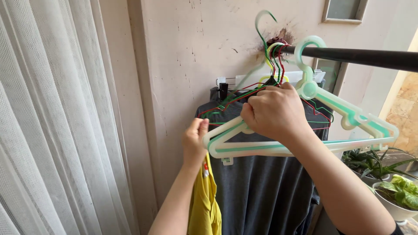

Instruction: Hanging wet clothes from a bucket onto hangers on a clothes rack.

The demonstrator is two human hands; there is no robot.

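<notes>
Overhead, the right hand (275, 114) clenched the pale plastic hanger (348, 117), long axis slanting right under the black rod (361, 56); the left hand (195, 141) pinched a yellow garment (204, 204) just below.

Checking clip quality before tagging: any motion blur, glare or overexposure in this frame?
Head view: the green wire hanger above the black rod is smeared by motion blur; both hands, right hand and left hand, and the pale plastic hanger are sharp. Daylight brightens the right edge by the potted plants; no glare; the sheer curtain is evenly lit.
</notes>
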